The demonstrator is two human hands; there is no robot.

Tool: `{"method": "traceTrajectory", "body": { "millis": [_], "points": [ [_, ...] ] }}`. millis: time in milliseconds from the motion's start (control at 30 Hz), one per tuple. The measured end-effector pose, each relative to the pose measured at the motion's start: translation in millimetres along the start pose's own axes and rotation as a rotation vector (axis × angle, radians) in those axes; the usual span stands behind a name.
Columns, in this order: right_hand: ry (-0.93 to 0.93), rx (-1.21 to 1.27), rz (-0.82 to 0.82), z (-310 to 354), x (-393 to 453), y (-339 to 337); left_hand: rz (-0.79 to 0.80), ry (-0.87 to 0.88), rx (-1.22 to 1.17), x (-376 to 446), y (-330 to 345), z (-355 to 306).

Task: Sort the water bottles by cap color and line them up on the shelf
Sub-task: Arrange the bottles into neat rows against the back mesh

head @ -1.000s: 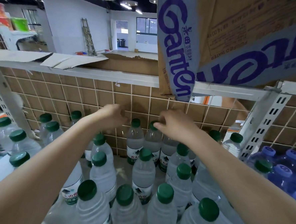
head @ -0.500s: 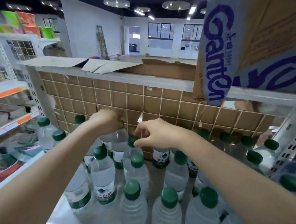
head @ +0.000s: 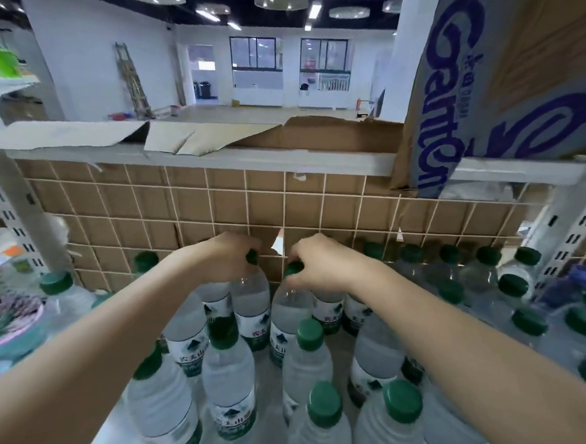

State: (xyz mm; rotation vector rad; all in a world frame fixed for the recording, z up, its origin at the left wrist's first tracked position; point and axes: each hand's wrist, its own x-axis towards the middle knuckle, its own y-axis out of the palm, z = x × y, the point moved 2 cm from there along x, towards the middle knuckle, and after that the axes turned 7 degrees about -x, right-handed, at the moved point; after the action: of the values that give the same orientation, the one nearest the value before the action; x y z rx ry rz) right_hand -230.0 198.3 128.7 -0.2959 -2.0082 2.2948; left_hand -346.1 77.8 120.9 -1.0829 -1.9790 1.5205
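Several clear water bottles with green caps stand on the white shelf [head: 268,374]. My left hand [head: 227,257] grips the cap end of one green-capped bottle [head: 252,301] near the back grid. My right hand [head: 320,264] grips the cap of the bottle beside it [head: 288,310]. Both bottles look slightly lifted and tilted. More green-capped bottles [head: 517,290] crowd the right side. A purple-capped bottle [head: 576,283] shows at the far right, past the shelf upright.
A wire grid backed with cardboard [head: 217,210] closes the rear of the shelf. A Ganten carton [head: 499,80] sits on the upper shelf at the right, and flattened cardboard [head: 193,140] lies to its left. White uprights [head: 572,225] frame the bay. Another rack stands at the left.
Both hands have moved left along the back row with the view, and each now holds a bottle by its cap. The bottles sit a little higher than before.
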Motion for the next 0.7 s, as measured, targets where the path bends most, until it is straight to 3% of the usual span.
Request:
{"method": "traceTrajectory", "body": {
  "millis": [267, 467, 700],
  "points": [
    [0.022, -0.051, -0.012, -7.1, 15.7, -7.0, 0.004, 0.098, -0.012, 6.5, -0.4, -1.7],
    [0.025, -0.229, -0.059, -7.3, 30.7, -0.3, -0.061, 0.165, -0.048, 16.4, 4.3, -1.6],
    [0.023, -0.210, -0.140, -14.1, 41.7, 6.7, -0.116, 0.110, -0.058, 31.5, 7.3, 6.1]
  ]
}}
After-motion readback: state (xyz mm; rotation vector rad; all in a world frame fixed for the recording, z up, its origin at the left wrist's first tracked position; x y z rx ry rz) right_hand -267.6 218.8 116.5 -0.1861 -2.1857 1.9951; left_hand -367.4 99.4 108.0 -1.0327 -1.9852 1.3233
